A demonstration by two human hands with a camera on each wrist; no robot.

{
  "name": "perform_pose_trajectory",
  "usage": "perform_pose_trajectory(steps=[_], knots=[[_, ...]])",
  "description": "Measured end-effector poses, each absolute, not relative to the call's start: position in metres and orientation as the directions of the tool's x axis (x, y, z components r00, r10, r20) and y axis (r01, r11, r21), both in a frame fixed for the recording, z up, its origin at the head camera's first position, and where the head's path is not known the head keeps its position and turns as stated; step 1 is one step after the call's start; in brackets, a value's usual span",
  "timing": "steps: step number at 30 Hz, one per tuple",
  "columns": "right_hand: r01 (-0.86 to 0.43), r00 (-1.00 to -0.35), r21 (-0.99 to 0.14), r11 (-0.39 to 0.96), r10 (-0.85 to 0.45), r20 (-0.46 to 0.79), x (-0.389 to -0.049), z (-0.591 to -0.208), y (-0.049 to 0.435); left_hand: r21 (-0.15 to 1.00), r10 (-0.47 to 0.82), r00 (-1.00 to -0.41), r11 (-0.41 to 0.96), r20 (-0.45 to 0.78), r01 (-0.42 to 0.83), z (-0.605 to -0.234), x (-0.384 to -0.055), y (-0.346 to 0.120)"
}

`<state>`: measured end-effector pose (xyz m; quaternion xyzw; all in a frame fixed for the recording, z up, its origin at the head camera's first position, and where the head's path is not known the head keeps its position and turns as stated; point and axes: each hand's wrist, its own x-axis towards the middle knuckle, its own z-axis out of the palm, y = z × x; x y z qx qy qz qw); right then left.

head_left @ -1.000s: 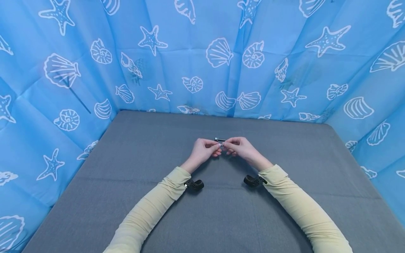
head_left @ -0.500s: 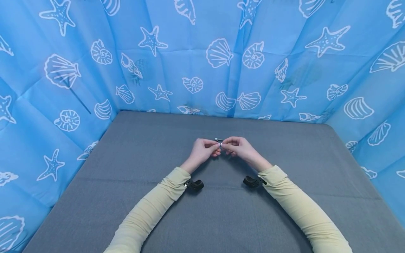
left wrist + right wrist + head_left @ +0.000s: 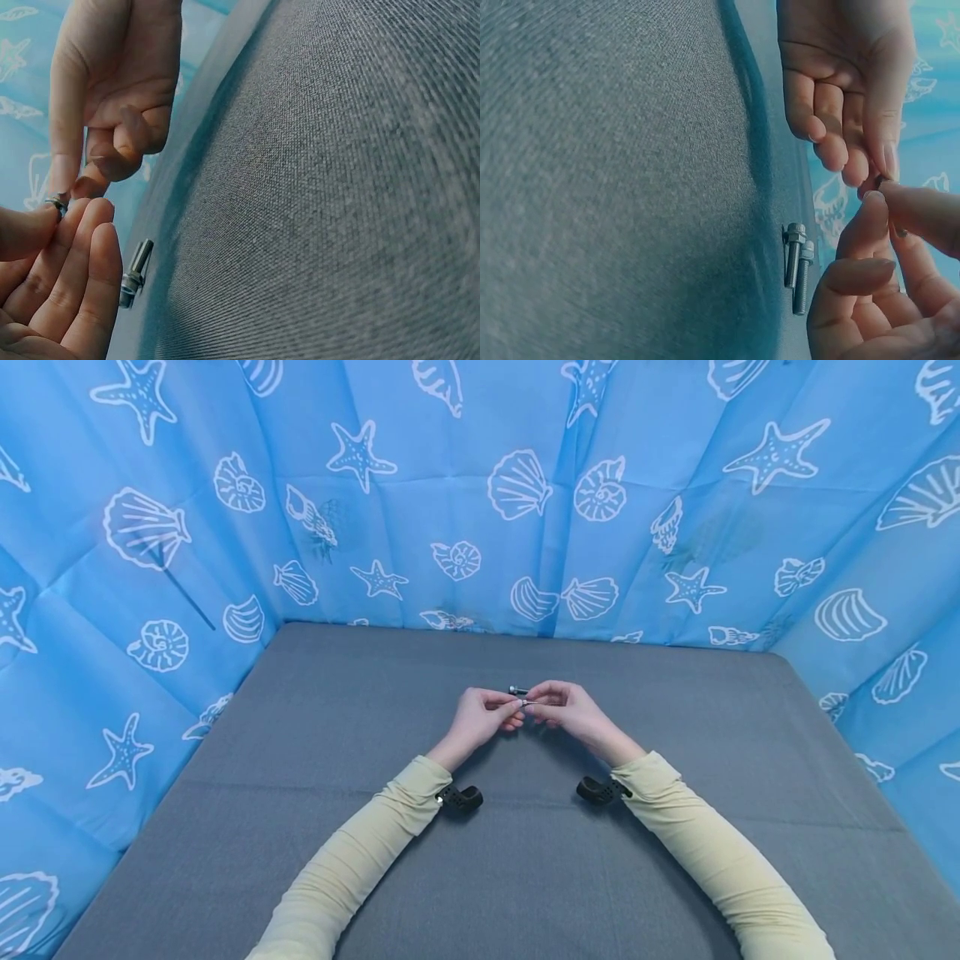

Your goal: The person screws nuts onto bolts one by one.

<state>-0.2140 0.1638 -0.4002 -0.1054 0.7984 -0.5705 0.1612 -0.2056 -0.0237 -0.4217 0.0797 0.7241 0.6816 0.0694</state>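
My left hand (image 3: 480, 717) and right hand (image 3: 579, 712) meet fingertip to fingertip over the far middle of the table. Between them is a small metal bolt (image 3: 524, 702), mostly covered by fingers. The left thumb and forefinger pinch its silver end, which shows as a ringed metal piece (image 3: 57, 204) in the left wrist view. From the other side, the right thumb and forefinger hold the thin shank. Just beyond the hands, two bolts lie side by side on the cloth, one bolt (image 3: 795, 253) with a nut near its head and another bolt (image 3: 802, 281) partly overlapped.
A grey cloth (image 3: 525, 877) covers the table. Blue curtains (image 3: 420, 510) with white shells and starfish enclose its back and sides. A black wrist mount (image 3: 460, 799) hangs below the left cuff, and another black mount (image 3: 597, 790) below the right.
My right fingers have shifted slightly on the bolt and spread a little, so its thin shank shows between them. The left hand stays where it was, still pinching.
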Motion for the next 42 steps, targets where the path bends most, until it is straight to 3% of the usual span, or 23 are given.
perform_pose_trajectory(steps=[18, 26, 34, 42], knots=[[-0.013, -0.928, -0.934, 0.358, -0.352, -0.122, -0.2141, -0.4009, 0.163, 0.999, 0.197, -0.98, 0.052, 0.002, 0.013, -0.4203, -0.2047, -0.0229], [-0.033, -0.939, -0.954, 0.299, -0.335, -0.072, -0.2148, -0.4022, 0.161, 1.0, 0.205, -0.979, -0.013, 0.011, 0.009, -0.4211, -0.2043, -0.0218], [-0.014, -0.942, -0.933, 0.36, -0.319, -0.109, -0.2148, -0.4019, 0.16, 1.0, 0.191, -0.981, -0.002, 0.017, 0.017, -0.4195, -0.2045, -0.0221], [-0.049, -0.939, -0.952, 0.301, -0.34, -0.059, -0.2147, -0.4031, 0.1598, 1.0, 0.169, -0.985, -0.007, 0.021, 0.02, -0.4199, -0.2053, -0.0222]])
